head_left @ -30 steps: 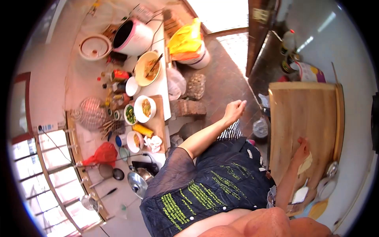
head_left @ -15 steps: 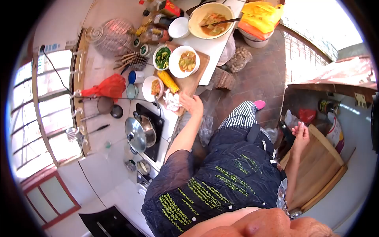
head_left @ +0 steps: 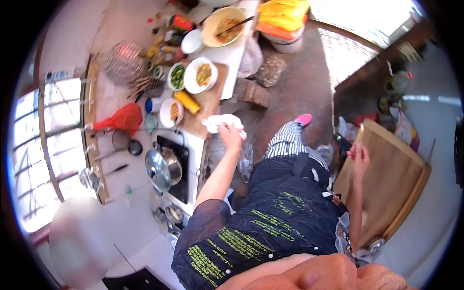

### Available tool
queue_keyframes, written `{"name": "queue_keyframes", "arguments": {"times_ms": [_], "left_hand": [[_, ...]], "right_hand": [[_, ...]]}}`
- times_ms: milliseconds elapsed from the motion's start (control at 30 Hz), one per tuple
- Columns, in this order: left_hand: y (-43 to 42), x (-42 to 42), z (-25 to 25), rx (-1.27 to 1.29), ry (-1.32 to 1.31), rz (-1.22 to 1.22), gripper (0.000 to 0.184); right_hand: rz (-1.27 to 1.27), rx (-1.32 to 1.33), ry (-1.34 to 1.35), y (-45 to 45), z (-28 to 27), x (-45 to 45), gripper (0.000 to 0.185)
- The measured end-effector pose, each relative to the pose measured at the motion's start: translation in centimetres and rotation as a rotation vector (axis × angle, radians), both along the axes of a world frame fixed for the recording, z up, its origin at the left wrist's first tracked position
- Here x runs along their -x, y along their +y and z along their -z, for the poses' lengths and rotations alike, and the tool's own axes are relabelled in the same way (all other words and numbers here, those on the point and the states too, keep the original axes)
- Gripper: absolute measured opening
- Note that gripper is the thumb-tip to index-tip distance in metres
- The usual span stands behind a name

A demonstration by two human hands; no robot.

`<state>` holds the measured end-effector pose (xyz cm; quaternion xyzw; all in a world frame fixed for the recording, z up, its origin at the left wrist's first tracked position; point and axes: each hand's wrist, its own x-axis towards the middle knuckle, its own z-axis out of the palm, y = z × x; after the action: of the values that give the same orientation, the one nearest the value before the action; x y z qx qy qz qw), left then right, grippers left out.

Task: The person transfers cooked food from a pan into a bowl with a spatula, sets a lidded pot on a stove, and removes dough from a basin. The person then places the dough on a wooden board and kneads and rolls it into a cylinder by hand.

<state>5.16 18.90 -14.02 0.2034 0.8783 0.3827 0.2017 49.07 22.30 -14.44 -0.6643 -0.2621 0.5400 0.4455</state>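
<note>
My left hand (head_left: pixel 231 137) is closed on a white cloth (head_left: pixel 223 123), which hangs just off the edge of a wooden board (head_left: pixel 218 82) on the counter. Close by on that board lie a yellow corn cob (head_left: pixel 186 102) and a white bowl of food (head_left: pixel 200 75). My right hand (head_left: pixel 358 154) has its fingers bunched together, near the top left edge of a large wooden board (head_left: pixel 386 169). Whether anything is between those fingers is too small to tell.
A pot with a glass lid (head_left: pixel 158 170) stands on the black cooktop (head_left: pixel 181 157) at left. A large bowl with a utensil (head_left: pixel 212 30) is farther up the counter. Bricks (head_left: pixel 254 94) and a bin with yellow bags (head_left: pixel 285 21) are on the floor.
Since half a second ago, my left hand has lifted the white cloth off the counter board's edge. Earlier, that hand was empty above my lap. The view has turned from the right-hand board towards the counter.
</note>
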Motion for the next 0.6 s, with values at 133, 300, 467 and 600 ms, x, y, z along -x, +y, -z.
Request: {"name": "queue_keyframes", "arguments": {"times_ms": [133,300,467,600], "left_hand": [[5.7,-14.0,0.5,-0.061,-0.116,0.714,0.015],[7.8,-32.6,-4.1,-0.073,-0.840,1.276,0.030],[7.2,-43.1,-4.9,0.238,-0.976,1.776,0.030],[4.7,-50.9,-0.3,0.238,-1.020,1.999,0.027]], "right_hand": [[0.046,0.030,0.149,-1.3,1.7,-1.0,0.039],[0.324,-0.090,0.356,-4.5,-2.4,-5.5,0.077],[0.808,-0.499,0.404,-5.5,-3.1,-9.7,0.075],[1.208,-0.292,0.133,-8.9,-0.5,-14.9,0.052]]}}
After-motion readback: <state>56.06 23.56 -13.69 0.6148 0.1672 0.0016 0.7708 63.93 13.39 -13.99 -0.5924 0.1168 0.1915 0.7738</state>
